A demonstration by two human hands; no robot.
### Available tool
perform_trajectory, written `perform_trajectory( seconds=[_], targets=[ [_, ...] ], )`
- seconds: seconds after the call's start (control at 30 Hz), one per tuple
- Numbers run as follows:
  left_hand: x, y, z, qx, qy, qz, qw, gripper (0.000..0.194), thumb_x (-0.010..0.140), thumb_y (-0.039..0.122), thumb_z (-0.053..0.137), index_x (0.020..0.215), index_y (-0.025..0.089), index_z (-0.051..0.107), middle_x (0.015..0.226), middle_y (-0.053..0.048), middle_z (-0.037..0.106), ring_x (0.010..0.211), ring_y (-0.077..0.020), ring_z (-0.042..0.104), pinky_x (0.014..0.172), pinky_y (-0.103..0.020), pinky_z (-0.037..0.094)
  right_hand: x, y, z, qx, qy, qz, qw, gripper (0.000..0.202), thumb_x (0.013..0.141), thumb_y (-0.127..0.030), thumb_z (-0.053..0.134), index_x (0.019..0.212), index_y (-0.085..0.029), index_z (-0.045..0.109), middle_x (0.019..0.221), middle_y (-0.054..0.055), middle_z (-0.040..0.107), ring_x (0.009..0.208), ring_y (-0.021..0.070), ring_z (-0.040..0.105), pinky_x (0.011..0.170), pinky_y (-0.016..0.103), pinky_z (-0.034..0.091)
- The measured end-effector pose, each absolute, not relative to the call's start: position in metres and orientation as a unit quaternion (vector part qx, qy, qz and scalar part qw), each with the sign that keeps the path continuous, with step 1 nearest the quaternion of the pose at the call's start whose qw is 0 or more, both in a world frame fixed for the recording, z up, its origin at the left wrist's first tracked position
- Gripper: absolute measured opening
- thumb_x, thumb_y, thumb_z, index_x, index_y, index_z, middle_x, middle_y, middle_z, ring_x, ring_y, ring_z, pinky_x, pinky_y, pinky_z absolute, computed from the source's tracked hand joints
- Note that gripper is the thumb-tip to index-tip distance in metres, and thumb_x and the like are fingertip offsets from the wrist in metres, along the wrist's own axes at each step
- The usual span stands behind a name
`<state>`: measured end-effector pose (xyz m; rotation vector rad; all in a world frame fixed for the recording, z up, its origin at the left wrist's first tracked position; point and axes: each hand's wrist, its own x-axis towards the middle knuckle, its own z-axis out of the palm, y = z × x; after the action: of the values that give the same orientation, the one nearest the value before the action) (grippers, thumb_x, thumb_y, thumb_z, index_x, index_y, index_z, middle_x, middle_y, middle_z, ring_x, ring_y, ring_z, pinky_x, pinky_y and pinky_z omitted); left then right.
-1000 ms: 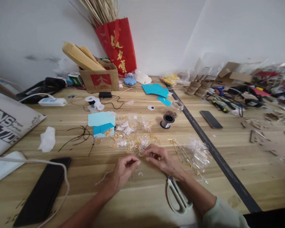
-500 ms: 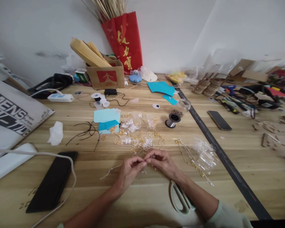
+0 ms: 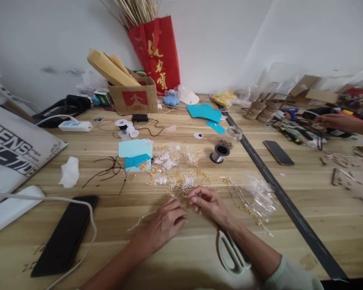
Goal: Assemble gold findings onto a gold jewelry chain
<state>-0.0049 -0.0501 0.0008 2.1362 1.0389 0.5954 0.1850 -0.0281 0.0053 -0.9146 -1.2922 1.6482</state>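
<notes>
My right hand (image 3: 210, 203) is closed in a pinch at the near edge of the bead pile. A thin chain (image 3: 181, 194) runs up to its fingertips. Just left of it, slightly apart, my left hand (image 3: 169, 219) is turned palm down with its fingers curled together; what they hold, if anything, is hidden. From beneath that hand a silver chain (image 3: 140, 219) trails out to the left. Small gold and silver beads and findings (image 3: 187, 177) lie in front of both hands. Under my right forearm rest scissors with pale handles (image 3: 230, 253).
Gold chains (image 3: 238, 193) and clear plastic bags (image 3: 261, 195) lie to the right, near a wire spool (image 3: 220, 154). A black phone (image 3: 65, 235) and a white cable (image 3: 92, 217) are at left. Another person's hand (image 3: 332, 121) reaches in at far right, over tools.
My fingertips, together before, have parted; the left hand has rolled palm down and the right has shifted slightly right. Another person's hand has come in at the far right.
</notes>
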Motion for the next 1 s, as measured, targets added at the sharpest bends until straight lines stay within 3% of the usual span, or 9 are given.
perform_trajectory(
  seconds=[0.17,0.5,0.6,0.73,0.87,1.0],
  targets=[
    [-0.009,-0.048,0.003,0.885,0.353,0.15,0.262,0.017,0.089,0.018,0.052,0.081,0.017,0.067,0.087,-0.005,0.062,0.088,-0.0205,0.056,0.079,-0.033,0.043,0.184,-0.027,0.001,-0.369,-0.499,0.666,0.413,0.025,0.076,-0.037,0.072,0.088,-0.017,0.064,0.066,-0.002,0.06,0.05,0.0067,0.053,0.046,0.018,0.045],
    [-0.008,-0.046,-0.006,0.909,0.316,0.157,0.22,0.024,0.093,0.019,0.044,0.078,0.016,0.062,0.083,-0.004,0.06,0.085,-0.0194,0.054,0.081,-0.034,0.043,0.182,-0.027,0.003,-0.375,-0.526,0.647,0.405,0.028,0.08,-0.042,0.067,0.077,-0.016,0.059,0.059,-0.002,0.056,0.049,0.0075,0.05,0.046,0.018,0.043],
    [-0.007,-0.042,-0.01,0.868,0.346,0.204,0.293,0.018,0.09,0.017,0.048,0.078,0.016,0.062,0.082,-0.004,0.061,0.082,-0.0185,0.055,0.077,-0.032,0.044,0.182,-0.027,0.001,-0.367,-0.528,0.646,0.412,0.028,0.082,-0.043,0.064,0.08,-0.017,0.056,0.058,-0.003,0.055,0.049,0.0077,0.049,0.045,0.018,0.041],
    [-0.006,-0.035,-0.012,0.718,0.427,0.281,0.472,0.012,0.084,0.02,0.055,0.076,0.014,0.061,0.074,-0.003,0.062,0.069,-0.0148,0.055,0.066,-0.026,0.043,0.181,-0.029,-0.001,-0.375,-0.535,0.635,0.412,0.028,0.084,-0.044,0.061,0.081,-0.016,0.055,0.058,-0.003,0.056,0.048,0.0082,0.048,0.046,0.019,0.039],
    [-0.006,-0.031,-0.009,0.592,0.428,0.328,0.599,0.018,0.08,0.03,0.058,0.076,0.013,0.061,0.067,-0.002,0.059,0.062,-0.0124,0.051,0.058,-0.023,0.04,0.179,-0.033,-0.002,-0.391,-0.57,0.602,0.4,0.026,0.087,-0.041,0.058,0.082,-0.016,0.055,0.059,-0.003,0.052,0.05,0.0081,0.045,0.048,0.02,0.036],
    [-0.004,-0.031,-0.007,0.514,0.43,0.348,0.655,0.024,0.074,0.036,0.064,0.071,0.013,0.061,0.061,0.0,0.056,0.056,-0.0106,0.048,0.055,-0.022,0.038,0.177,-0.036,-0.002,-0.399,-0.628,0.552,0.376,0.025,0.089,-0.038,0.055,0.08,-0.015,0.057,0.061,-0.002,0.051,0.053,0.009,0.045,0.051,0.021,0.035]
  ],
)
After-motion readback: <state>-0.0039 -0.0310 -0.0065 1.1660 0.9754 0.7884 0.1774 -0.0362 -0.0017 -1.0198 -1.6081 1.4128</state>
